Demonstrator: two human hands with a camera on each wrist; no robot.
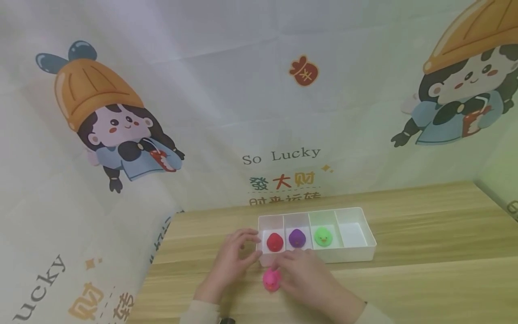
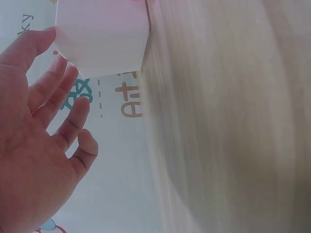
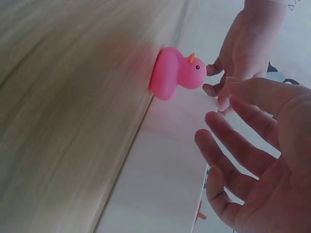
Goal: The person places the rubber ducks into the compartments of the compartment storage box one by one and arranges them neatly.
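Observation:
A white tray (image 1: 317,256) with compartments in a row lies on the table. From the left, its compartments hold a red rubber duck (image 1: 274,243), a purple duck (image 1: 297,238) and a light green duck (image 1: 323,236); the rightmost one holds nothing. In front of the tray a pink duck (image 3: 167,75) sits on the tabletop. My left hand (image 1: 235,254) is at the tray's left end, fingers loosely bent and fingertips right at its wall. Close beside the pink duck hovers my right hand (image 1: 305,272), its fingers spread and holding nothing in the right wrist view.
The wooden table (image 1: 429,234) extends to both sides of the tray. Behind it hangs a pale cloth (image 1: 226,90) printed with cartoon figures and lettering. A small dark object (image 1: 227,321) shows at the bottom edge, near the left sleeve (image 1: 200,312).

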